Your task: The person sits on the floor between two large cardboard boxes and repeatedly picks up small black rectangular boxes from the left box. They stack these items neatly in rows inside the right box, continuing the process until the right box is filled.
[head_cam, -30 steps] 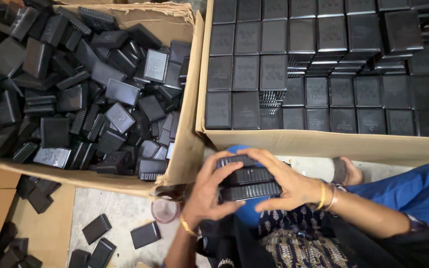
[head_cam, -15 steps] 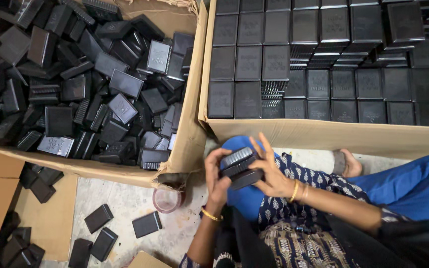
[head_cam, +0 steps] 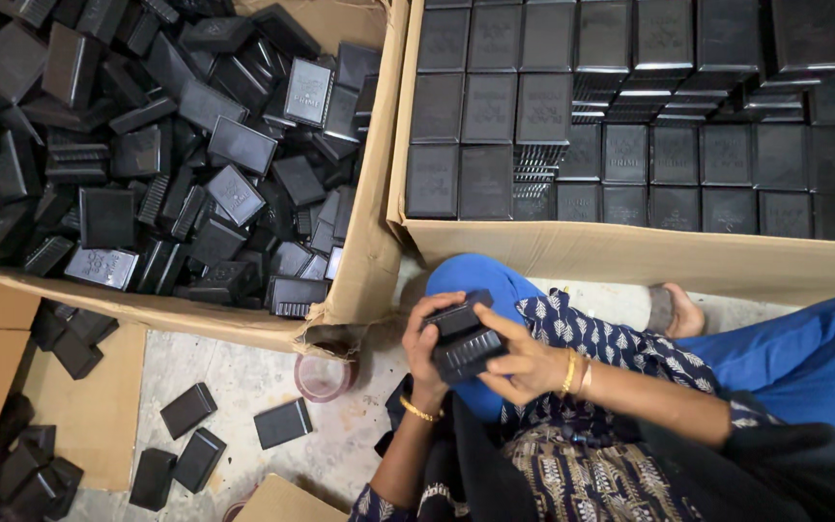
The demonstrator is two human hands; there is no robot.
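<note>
Both my hands hold a small stack of black ribbed plastic pieces over my blue-clad knee. My left hand grips the stack from its left side, fingers curled over the top. My right hand closes on it from the right and below. A cardboard box to the left holds a loose heap of several black plastic pieces. A second cardboard box ahead holds the same black pieces in neat rows and stacks.
A small pink-rimmed cup stands on the stone floor by the left box's corner. Several loose black pieces lie on the floor and on flat cardboard at the lower left. My bare foot rests beside the right box.
My hands have drawn the stack a little lower and closer to my body. The view has shifted slightly; the boxes have not moved.
</note>
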